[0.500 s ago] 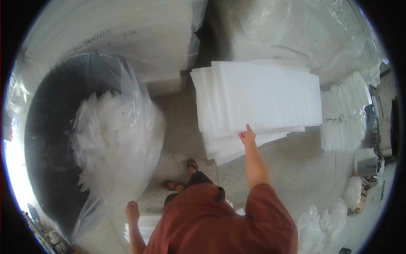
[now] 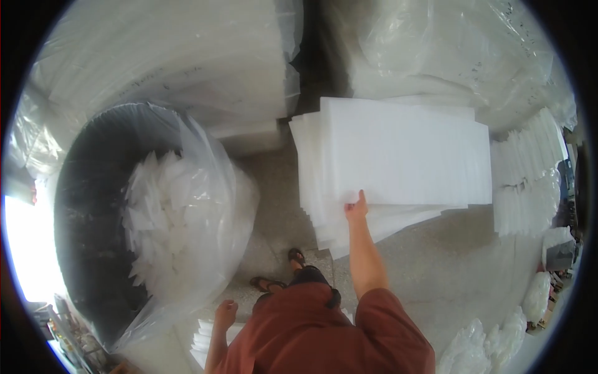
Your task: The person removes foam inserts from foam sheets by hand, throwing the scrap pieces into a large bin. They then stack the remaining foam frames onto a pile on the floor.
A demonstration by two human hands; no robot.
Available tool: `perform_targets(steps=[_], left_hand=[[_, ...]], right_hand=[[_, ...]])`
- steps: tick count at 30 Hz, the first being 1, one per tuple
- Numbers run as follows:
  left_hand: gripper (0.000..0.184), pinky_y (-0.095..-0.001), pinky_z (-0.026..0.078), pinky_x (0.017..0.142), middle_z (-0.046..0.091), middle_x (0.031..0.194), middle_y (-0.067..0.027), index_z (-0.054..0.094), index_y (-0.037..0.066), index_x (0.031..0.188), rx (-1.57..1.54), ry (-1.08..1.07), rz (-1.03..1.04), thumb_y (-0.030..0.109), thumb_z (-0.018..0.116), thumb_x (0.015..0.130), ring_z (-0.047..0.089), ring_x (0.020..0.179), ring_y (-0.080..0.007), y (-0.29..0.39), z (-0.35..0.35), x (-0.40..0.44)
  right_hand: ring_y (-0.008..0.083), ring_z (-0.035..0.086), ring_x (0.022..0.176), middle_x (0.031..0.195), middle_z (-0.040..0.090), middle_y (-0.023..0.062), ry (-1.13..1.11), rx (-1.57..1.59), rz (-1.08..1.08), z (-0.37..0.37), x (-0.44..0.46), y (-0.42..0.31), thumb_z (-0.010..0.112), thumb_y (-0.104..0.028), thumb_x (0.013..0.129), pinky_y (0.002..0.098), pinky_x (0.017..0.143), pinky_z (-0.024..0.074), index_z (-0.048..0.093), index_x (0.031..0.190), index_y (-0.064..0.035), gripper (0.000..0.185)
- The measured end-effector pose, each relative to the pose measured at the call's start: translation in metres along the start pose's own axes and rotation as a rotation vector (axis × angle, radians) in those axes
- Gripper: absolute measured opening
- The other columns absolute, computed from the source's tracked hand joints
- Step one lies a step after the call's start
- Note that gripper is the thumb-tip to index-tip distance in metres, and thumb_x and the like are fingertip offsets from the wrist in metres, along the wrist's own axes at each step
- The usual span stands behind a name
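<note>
A stack of white foam sheets lies on the floor in front of me, its layers fanned out at the left and near sides. At the near edge of the top sheet is my right hand, closed there with one digit over the sheet's surface; its other fingers are curled and partly hidden. My left hand hangs low at my side, fingers curled in, with nothing visible in it. Below and beside it are more white sheets, partly covered by my arm and body.
To the left stands a large clear plastic bag holding many white foam scraps. Big plastic-wrapped blocks rise behind. Another sheet stack is at the right, with crumpled plastic bags on the floor nearer me.
My right hand has shifted slightly left along the top sheet's near edge, its pose more closed. My left hand has moved in toward my body. The whole view has shifted a little.
</note>
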State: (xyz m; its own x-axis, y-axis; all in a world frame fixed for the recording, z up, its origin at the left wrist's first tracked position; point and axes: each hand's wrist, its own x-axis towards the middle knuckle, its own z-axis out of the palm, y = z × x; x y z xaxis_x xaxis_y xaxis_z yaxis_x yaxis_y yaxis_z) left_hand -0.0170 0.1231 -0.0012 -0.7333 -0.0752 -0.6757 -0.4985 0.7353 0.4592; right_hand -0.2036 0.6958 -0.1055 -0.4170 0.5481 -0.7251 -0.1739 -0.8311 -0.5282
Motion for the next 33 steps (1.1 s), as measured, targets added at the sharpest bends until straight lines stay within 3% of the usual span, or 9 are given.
perform_targets(steps=[8,13,14,16,21,23,27,28,33], left_hand=[[0.05,-0.0362,0.05,0.089,0.068,0.109,-0.0167,0.053,-0.001,0.128,-0.112,-0.197,0.361,0.033,0.061,0.092,0.065,0.104,-0.0262,0.158,-0.02,0.022],[0.097,-0.0406,0.044,0.102,0.033,0.147,-0.0196,0.009,0.007,0.151,-0.597,-0.513,0.44,0.025,0.076,0.083,0.047,0.125,-0.0291,0.265,0.053,0.027],[0.087,-0.0416,0.043,0.102,0.042,0.14,-0.0198,0.024,0.003,0.146,-0.876,-0.415,0.711,0.025,0.078,0.08,0.051,0.12,-0.0305,0.299,0.055,0.013],[0.074,-0.0405,0.046,0.097,0.053,0.126,-0.0208,0.041,0.0,0.134,-0.509,0.0,0.502,0.026,0.078,0.076,0.055,0.114,-0.0299,0.32,0.06,0.006],[0.06,-0.0393,0.05,0.088,0.062,0.105,-0.0204,0.051,-0.003,0.121,-0.525,-0.116,0.468,0.026,0.075,0.074,0.062,0.1,-0.0307,0.31,0.052,0.002],[0.055,-0.0389,0.051,0.075,0.062,0.095,-0.0194,0.051,-0.005,0.115,-0.567,-0.031,0.599,0.025,0.074,0.075,0.063,0.085,-0.0278,0.302,0.013,-0.01],[0.056,-0.0357,0.051,0.068,0.063,0.084,-0.0159,0.05,-0.006,0.115,-0.576,0.151,0.761,0.025,0.073,0.075,0.063,0.074,-0.0227,0.256,-0.103,-0.06],[0.063,-0.0344,0.052,0.078,0.062,0.107,-0.0177,0.05,-0.007,0.122,-0.626,0.008,0.697,0.026,0.073,0.074,0.061,0.093,-0.0226,0.228,-0.127,-0.06],[0.069,-0.0309,0.051,0.083,0.062,0.111,-0.011,0.052,-0.005,0.126,-0.835,0.294,0.901,0.029,0.08,0.073,0.061,0.097,-0.0175,0.076,-0.248,-0.152]], right_hand=[[0.027,0.055,0.112,0.117,0.058,0.0073,-0.337,0.15,0.161,0.01,-0.091,-0.029,0.059,-0.023,0.089,0.046,0.092,0.047,0.054,0.117,-0.0088,0.032],[0.0284,0.052,0.119,0.123,0.056,0.0105,-0.527,-0.083,0.263,-0.035,-0.213,0.019,0.057,-0.026,0.093,0.0489,0.102,0.0425,0.051,0.125,-0.005,0.038],[0.0288,0.049,0.122,0.129,0.052,0.012,-0.626,-0.167,0.181,-0.045,-0.237,0.032,0.056,-0.03,0.093,0.0487,0.104,0.0408,0.049,0.128,-0.005,0.043],[0.0298,0.043,0.129,0.138,0.047,0.0141,-0.628,-0.138,0.243,-0.049,-0.256,0.035,0.055,-0.037,0.093,0.0484,0.107,0.0377,0.045,0.133,-0.0052,0.052],[0.032,0.04,0.131,0.14,0.046,0.0139,-0.552,0.189,0.299,-0.07,-0.237,-0.015,0.061,-0.042,0.089,0.0479,0.109,0.0347,0.044,0.136,-0.0045,0.062],[0.0338,0.055,0.084,0.119,0.054,0.021,-0.332,0.308,0.127,-0.117,-0.193,-0.041,0.076,-0.063,0.065,0.0462,0.068,0.0474,0.04,0.133,0.0038,0.102],[0.0277,0.05,0.07,0.126,0.051,0.0207,-0.207,0.18,-0.088,-0.105,-0.225,-0.025,0.063,-0.06,0.075,0.0397,0.056,0.0398,0.036,0.137,0.0012,0.091],[0.0261,0.048,0.066,0.128,0.051,0.0207,-0.219,0.142,-0.097,-0.099,-0.238,-0.015,0.06,-0.059,0.078,0.038,0.053,0.038,0.035,0.138,0.0006,0.088],[0.0185,0.042,0.049,0.136,0.048,0.0204,-0.389,-0.03,-0.003,-0.065,-0.311,0.057,0.044,-0.055,0.09,0.0298,0.038,0.0286,0.031,0.144,-0.0027,0.076]])
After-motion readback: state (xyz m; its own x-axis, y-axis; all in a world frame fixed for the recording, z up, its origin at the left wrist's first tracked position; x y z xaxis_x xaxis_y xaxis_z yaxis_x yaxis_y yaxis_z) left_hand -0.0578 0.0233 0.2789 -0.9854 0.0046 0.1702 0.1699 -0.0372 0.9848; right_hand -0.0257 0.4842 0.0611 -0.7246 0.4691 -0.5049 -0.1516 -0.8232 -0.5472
